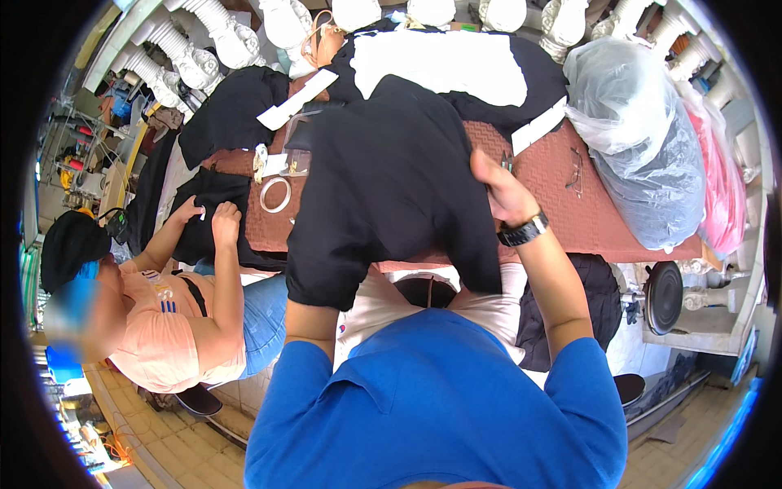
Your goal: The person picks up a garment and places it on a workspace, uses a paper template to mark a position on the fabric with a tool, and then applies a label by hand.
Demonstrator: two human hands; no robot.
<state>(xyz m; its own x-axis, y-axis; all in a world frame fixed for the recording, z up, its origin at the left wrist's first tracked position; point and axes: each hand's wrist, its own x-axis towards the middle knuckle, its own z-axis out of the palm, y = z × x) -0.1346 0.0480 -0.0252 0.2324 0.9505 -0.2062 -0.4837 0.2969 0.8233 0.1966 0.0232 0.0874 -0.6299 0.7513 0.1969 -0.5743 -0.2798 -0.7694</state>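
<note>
A black garment [391, 163], slightly smeared by motion, is spread in front of me over the near edge of the table. My left forearm goes into its lower left opening, and the cloth hides that hand completely. My right hand [509, 196], with a black watch [524, 231] on the wrist, is at the garment's right edge. Its thumb is stretched up and apart from the palm; some fingers are partly covered by the cloth. Behind the garment, a white sheet [432, 65] lies on more black cloth [542, 73].
Brown cloth covers the table [538, 220]. Eyeglasses [576, 171] and filled plastic bags [643, 147] are on the right. A tape roll [275, 196] lies left. A co-worker [179, 318] at left handles black cloth [208, 204]. White balusters [285, 33] line the far side.
</note>
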